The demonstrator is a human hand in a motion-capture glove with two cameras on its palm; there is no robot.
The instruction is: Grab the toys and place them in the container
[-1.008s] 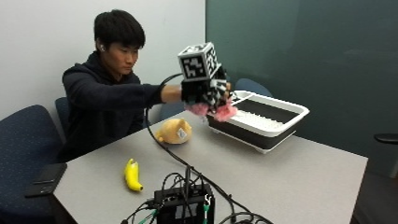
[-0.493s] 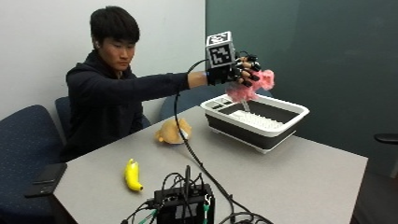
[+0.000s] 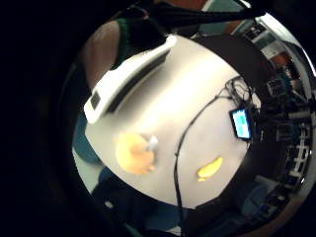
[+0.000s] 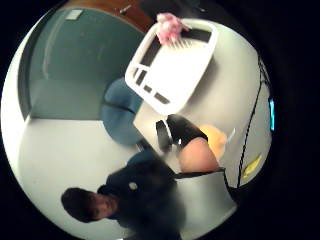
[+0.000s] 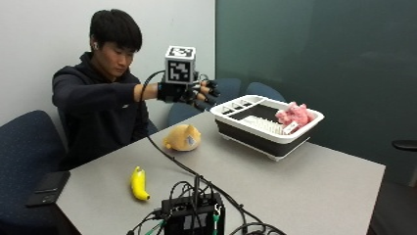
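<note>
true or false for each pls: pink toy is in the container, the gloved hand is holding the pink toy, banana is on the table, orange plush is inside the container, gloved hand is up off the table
1. The pink toy is in the container. True: it sits at the container's far end, partly above the rim.
2. The gloved right hand holds the pink toy. False: the hand is apart from the toy, near the container's other end, and nothing shows in it.
3. The banana lies on the table. True.
4. The orange plush is inside the container. False: it rests on the table beside the container.
5. The gloved hand is above the table, not resting on it. True.
</note>
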